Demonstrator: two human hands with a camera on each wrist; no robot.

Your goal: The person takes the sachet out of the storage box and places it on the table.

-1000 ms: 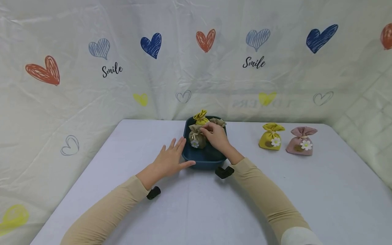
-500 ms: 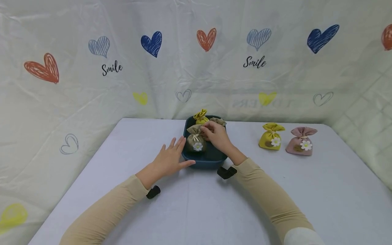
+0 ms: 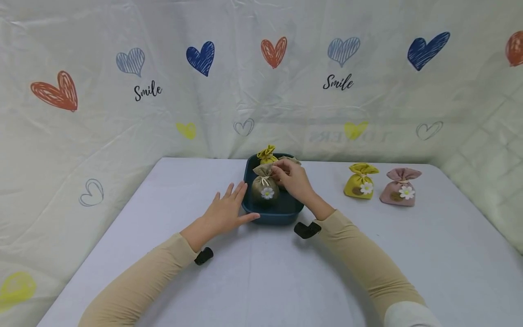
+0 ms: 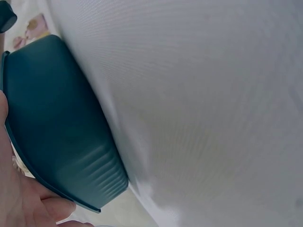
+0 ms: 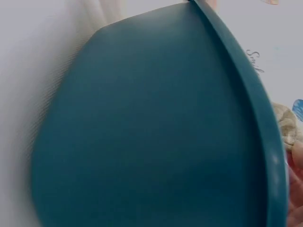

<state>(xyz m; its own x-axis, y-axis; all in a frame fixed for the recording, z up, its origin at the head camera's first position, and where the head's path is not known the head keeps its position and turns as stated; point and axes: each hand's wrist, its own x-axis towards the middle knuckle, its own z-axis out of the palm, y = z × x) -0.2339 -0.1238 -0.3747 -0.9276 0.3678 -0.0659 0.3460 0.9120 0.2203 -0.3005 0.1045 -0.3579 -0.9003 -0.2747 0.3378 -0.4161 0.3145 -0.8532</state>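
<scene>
Tan pouch: mostly hidden behind the right hand.
Tray: blurred; cut off at the right wrist view's edges.
Left hand: only partly in frame.

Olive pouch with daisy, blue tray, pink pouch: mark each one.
olive pouch (image 3: 264, 188), head view, on its rounded body above the daisy.
blue tray (image 3: 273, 218), head view, on the near outer wall.
pink pouch (image 3: 397, 195), head view, on its body left of the daisy.

Bright, even light; blurred wrist views
</scene>
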